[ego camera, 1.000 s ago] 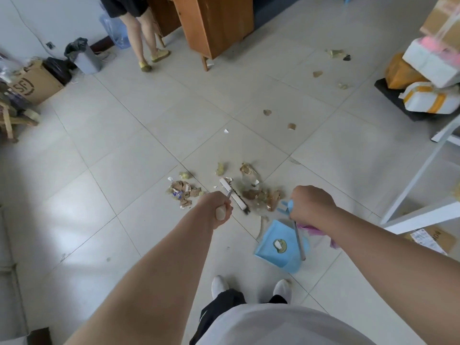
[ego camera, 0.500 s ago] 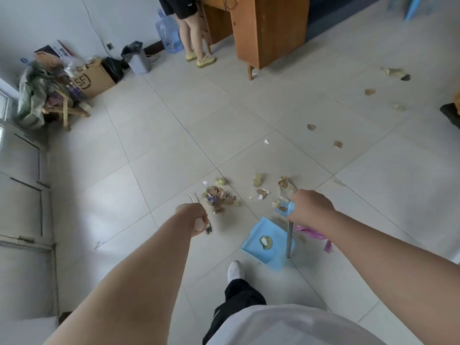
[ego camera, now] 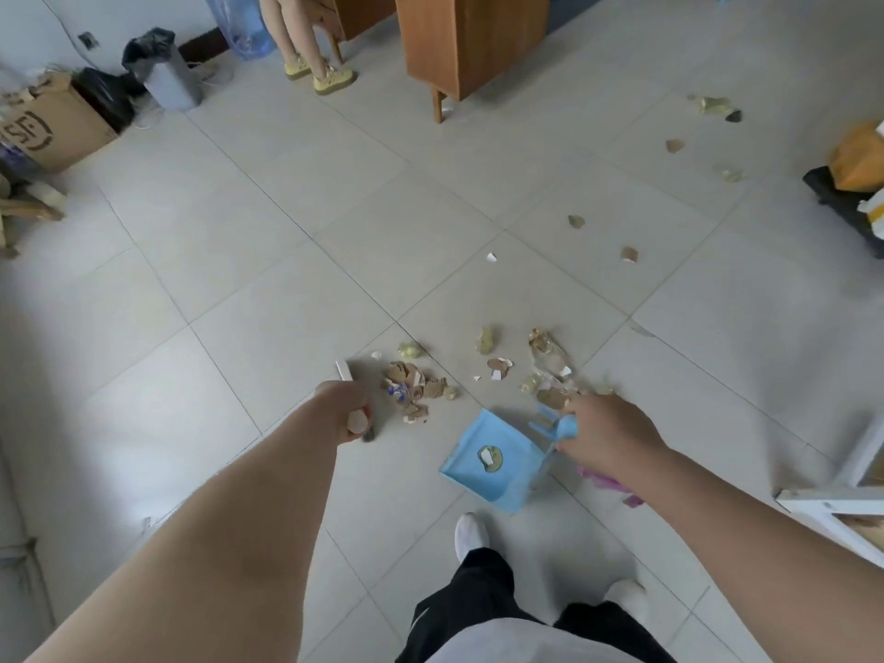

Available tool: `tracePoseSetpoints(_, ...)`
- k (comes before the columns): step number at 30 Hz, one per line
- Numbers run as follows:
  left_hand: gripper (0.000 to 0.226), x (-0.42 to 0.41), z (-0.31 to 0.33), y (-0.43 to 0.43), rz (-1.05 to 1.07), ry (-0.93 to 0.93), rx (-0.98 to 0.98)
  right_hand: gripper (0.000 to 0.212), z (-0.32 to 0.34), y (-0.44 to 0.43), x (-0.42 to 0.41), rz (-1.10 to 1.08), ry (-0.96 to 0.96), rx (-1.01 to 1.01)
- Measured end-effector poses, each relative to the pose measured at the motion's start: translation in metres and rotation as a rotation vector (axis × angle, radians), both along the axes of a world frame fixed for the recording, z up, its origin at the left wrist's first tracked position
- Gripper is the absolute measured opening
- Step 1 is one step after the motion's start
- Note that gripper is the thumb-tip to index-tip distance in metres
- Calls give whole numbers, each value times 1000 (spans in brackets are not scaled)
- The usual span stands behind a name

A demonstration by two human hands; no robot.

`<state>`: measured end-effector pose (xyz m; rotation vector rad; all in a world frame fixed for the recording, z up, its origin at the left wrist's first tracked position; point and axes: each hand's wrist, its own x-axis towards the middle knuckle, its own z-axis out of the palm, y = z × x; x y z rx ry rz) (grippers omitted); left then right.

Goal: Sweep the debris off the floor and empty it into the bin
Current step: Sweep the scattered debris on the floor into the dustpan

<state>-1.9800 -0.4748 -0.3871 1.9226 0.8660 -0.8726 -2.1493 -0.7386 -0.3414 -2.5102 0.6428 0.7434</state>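
- Since half a second ago, we see our left hand (ego camera: 345, 413) has stayed left of the small heap, while the light blue plastic dustpan (ego camera: 497, 459) has tipped a little and our right foot has come forward into view beside the left.
- Our left hand is closed round the pale handle of a small white hand brush (ego camera: 345, 373); its head pokes out beyond the knuckles, just left of the heap of brown cardboard scraps (ego camera: 415, 387) on the pale grey tiled floor (ego camera: 239, 289).
- Our right hand (ego camera: 605, 435) is wrapped round the dustpan's blue handle, fingers curled shut; the pan rests on the floor in front of our white shoe (ego camera: 471, 535).
- Inside the pan is a round greenish sticker with a white scrap on it; its print is too small to read.
- More crumpled yellowish and brown bits (ego camera: 545, 370) lie just beyond the pan, and stray pieces (ego camera: 629, 254) trail off toward the far right.
- The grey bin with a black liner (ego camera: 165, 71) stands by the far wall, well apart from us.
- Beside it sits a brown cardboard box (ego camera: 52, 124) printed with "SF" in dark letters.
- Another person's legs in yellow shoes (ego camera: 323, 74) stand by the wooden cabinet (ego camera: 471, 38).
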Motion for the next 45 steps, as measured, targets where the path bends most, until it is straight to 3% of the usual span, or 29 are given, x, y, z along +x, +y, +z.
tracePoseSetpoints(7,17,1,9,-75,-231,4,-87,9,-11,-3,-3,-78,-31,-30)
tracePoseSetpoints(10,17,-5,16,-103,-240,3,-164,18,-18,-7,-9,-37,-55,-92)
tracePoseSetpoints(14,15,-16,25,-124,-150,31,-235,16,-19,-15,-24,-85,-67,-88)
tracePoseSetpoints(17,15,-21,31,-122,-57,60,-263,12,-20,-19,-33,-95,-85,-78)
tracePoseSetpoints(21,2,-32,49,-111,-152,67,-217,11,-16,-16,-35,-68,-85,-70)
tracePoseSetpoints(26,10,-37,63,-81,-227,44,-106,10,-7,-9,-28,-41,-116,-88)
tracePoseSetpoints(32,16,-42,27,-63,-280,38,8,8,-7,1,-24,-112,-69,-87)
tracePoseSetpoints(41,21,-11,25,-66,-100,86,-326,12,-10,43,-2,-195,-13,-158)
tracePoseSetpoints(45,11,31,39,-47,-246,90,-282,10,-11,59,17,-247,51,-125)
